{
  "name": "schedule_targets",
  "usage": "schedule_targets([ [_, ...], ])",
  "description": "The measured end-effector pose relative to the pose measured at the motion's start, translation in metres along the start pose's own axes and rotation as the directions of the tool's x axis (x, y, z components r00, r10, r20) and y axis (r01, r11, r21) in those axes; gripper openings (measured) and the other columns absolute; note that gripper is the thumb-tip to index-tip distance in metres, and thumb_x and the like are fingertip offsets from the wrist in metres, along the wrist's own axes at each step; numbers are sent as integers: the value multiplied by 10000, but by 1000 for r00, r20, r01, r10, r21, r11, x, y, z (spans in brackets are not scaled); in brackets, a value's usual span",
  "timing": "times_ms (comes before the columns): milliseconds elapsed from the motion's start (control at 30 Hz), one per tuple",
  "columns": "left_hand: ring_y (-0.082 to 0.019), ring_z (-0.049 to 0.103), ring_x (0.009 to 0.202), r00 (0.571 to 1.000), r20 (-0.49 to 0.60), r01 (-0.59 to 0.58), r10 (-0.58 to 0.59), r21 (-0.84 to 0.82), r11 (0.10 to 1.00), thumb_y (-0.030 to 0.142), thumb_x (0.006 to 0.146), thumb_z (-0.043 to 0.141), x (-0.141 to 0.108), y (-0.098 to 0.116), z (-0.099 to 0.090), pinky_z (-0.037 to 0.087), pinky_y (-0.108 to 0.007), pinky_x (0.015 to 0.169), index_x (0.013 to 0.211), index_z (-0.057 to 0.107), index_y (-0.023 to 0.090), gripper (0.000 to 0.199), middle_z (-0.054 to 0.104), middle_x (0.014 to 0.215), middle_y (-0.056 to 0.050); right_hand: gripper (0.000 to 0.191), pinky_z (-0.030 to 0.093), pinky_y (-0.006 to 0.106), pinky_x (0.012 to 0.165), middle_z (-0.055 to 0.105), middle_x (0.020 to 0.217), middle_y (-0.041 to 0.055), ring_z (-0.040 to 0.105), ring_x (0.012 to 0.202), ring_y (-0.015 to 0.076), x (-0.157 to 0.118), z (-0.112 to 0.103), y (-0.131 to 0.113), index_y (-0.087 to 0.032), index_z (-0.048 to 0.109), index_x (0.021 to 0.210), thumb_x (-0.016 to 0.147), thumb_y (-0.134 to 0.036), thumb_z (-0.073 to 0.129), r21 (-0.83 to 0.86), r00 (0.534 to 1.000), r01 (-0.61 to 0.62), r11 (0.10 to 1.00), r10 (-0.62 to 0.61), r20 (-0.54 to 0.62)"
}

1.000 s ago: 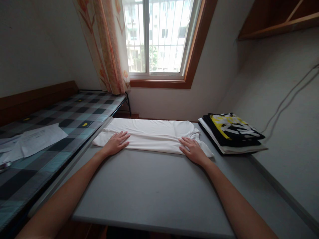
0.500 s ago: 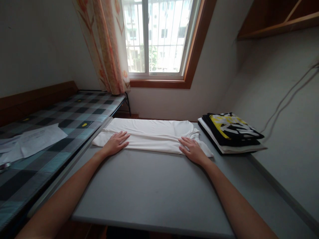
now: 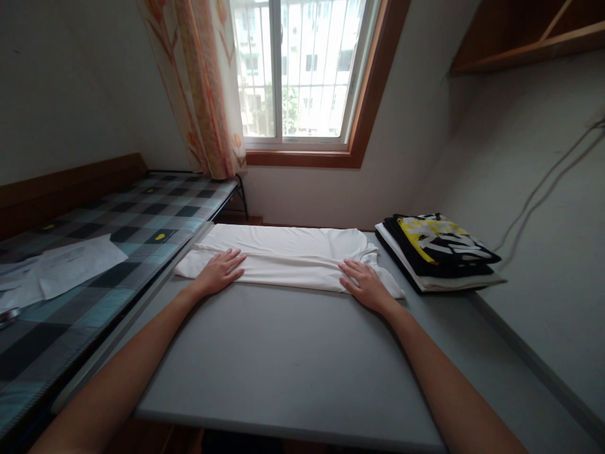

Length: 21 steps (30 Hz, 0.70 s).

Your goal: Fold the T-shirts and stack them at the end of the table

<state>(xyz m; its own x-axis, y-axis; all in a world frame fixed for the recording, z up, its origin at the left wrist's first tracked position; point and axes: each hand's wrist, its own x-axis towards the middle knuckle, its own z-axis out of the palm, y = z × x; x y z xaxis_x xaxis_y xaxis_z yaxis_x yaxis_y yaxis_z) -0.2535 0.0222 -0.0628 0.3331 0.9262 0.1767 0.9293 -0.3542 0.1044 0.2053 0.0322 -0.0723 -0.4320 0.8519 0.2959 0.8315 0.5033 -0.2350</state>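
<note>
Head view: left hand (image 3: 219, 273) and right hand (image 3: 363, 283) lie flat, fingers extended, on a folded white garment (image 3: 288, 241), its long axis running crosswise from hand to hand, rumpled end pointing rightward; clothes stack (image 3: 437, 249) just right of the right hand

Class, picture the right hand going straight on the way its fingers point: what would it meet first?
More of the white cloth, on which the right hand rests; a crease runs just ahead of its fingers. How high that crease stands is hard to judge from this one view.
</note>
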Motion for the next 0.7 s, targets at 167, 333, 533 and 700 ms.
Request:
schedule_targets([
  [167,-277,298,1429,1000,4,1,-1,-7,1000,571,941,342,0,0,0,228,-470,1162,1423,470,269,583,379,1528,-56,514,296,545,1112,486,1447,118,406,1363,294,0,-1,0,-235,546,1367,952,-485,374,-6,1000,0,1000,0,7],
  [333,-279,288,1434,1000,10,0,0,-4,1000,576,943,328,0,1,-1,225,-470,1162,1425,468,254,596,371,1533,-65,513,286,535,1120,482,1452,118,401,1366,288,0,0,0,-232,544,1369,954,-482,375,-7,1000,-6,1000,6,14],
  [533,-278,293,1432,1000,12,11,-11,-3,1000,569,941,342,0,2,-2,235,-475,1157,1423,470,265,584,383,1525,-61,507,292,547,1113,492,1442,123,421,1351,297,0,1,1,-235,556,1358,951,-479,379,-10,1000,2,1000,-2,-5],
  [700,-279,295,1431,1000,11,10,-10,-8,1000,570,940,345,0,1,-1,230,-478,1159,1424,467,269,583,378,1528,-60,514,293,539,1116,485,1448,123,410,1360,291,0,0,0,-226,549,1365,953,-480,376,-9,1000,-3,1000,3,16],
])
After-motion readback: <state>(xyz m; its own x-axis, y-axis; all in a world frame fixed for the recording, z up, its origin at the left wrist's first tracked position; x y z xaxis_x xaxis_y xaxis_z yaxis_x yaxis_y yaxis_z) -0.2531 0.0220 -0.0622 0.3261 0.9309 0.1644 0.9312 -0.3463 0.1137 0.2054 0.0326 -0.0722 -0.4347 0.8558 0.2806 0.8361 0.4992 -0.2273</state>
